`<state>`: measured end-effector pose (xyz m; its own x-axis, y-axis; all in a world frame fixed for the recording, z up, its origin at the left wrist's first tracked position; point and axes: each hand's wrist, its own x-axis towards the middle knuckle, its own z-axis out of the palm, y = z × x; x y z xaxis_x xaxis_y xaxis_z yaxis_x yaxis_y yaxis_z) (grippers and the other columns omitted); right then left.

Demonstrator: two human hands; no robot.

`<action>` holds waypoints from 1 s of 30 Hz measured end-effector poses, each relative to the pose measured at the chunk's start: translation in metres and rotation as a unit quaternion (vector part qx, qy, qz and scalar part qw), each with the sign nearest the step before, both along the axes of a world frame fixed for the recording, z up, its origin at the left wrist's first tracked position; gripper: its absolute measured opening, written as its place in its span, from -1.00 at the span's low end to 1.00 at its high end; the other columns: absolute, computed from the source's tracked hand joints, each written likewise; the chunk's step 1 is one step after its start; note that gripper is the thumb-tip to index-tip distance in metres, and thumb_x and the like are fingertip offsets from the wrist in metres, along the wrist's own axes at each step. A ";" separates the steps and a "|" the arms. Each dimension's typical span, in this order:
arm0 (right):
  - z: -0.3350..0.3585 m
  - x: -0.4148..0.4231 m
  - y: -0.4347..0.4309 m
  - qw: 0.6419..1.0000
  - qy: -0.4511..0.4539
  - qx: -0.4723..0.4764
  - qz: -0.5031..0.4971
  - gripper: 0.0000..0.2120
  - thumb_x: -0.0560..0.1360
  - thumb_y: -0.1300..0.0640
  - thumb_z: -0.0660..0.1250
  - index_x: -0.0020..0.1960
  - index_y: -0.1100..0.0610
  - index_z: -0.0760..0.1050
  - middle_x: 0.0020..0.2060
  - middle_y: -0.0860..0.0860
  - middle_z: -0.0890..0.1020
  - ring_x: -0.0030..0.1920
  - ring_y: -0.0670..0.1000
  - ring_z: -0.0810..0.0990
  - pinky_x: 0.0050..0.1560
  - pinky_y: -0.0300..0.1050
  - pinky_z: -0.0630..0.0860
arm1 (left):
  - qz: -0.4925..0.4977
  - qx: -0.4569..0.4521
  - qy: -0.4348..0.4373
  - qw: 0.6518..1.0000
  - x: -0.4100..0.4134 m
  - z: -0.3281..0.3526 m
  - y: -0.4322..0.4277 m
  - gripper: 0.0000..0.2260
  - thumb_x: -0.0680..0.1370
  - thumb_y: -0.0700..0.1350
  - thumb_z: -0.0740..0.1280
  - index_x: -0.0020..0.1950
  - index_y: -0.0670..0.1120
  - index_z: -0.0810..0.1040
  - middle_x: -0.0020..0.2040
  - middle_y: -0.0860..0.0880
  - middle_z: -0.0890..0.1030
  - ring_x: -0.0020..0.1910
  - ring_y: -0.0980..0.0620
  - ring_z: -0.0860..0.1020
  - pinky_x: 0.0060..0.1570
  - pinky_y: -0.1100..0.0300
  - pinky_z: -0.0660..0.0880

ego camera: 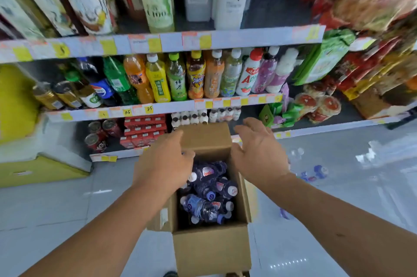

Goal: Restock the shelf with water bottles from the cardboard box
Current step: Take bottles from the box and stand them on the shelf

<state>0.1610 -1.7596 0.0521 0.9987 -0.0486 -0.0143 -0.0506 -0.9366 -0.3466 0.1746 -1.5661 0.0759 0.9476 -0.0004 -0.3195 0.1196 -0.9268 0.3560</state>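
Note:
An open cardboard box [212,247] stands on the floor in front of the shelf [171,107]. Several small water bottles [209,193] with bluish labels and pale caps lie jumbled inside it. My left hand [164,161] hovers over the box's left side with its fingers curled down at the far flap [205,136]; whether it touches a bottle is hidden. My right hand [259,152] is spread above the box's right edge, fingers apart, holding nothing.
The shelves hold many drink bottles [198,75], cans [97,134] and red cartons [144,130]. Snack packs [320,105] fill the rack to the right. A yellow box [38,170] sits on the floor at left. A few loose bottles [313,172] lie on the pale tiled floor at right.

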 end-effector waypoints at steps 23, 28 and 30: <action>0.483 -0.051 0.032 0.986 -0.159 0.045 0.027 -0.54 0.60 -0.26 0.00 0.42 -0.17 0.37 0.46 -0.25 0.22 0.41 -0.21 0.31 0.26 -0.50 0.10 | -0.060 -0.187 -0.214 0.957 -0.052 0.501 0.038 -0.44 0.50 0.10 0.39 0.29 0.41 0.09 0.30 0.30 0.27 0.47 0.04 0.31 0.37 0.18 0.30; 0.510 -0.064 0.053 0.986 -0.163 0.026 0.002 -0.63 0.60 -0.12 0.17 0.39 -0.15 0.42 0.38 -0.26 0.30 0.35 -0.17 0.37 0.21 -0.24 0.44 | -0.045 -0.194 -0.253 0.947 -0.066 0.524 0.052 -0.47 0.59 0.14 0.23 0.54 0.24 0.16 0.53 0.24 0.21 0.47 0.12 0.28 0.43 0.13 0.29; 0.515 -0.067 0.058 0.985 -0.172 0.019 0.004 -0.65 0.60 -0.10 0.17 0.37 -0.13 0.43 0.33 -0.25 0.33 0.29 -0.17 0.40 0.15 -0.24 0.48 | -0.059 -0.192 -0.249 0.947 -0.070 0.527 0.059 -0.44 0.59 0.15 0.24 0.55 0.26 0.10 0.53 0.24 0.21 0.45 0.12 0.31 0.40 0.12 0.33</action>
<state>0.0945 -1.7015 0.5672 0.9450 -0.0464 0.3237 0.0838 -0.9225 -0.3767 0.1050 -1.5070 0.6034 0.9668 -0.1413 0.2130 -0.2486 -0.7133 0.6553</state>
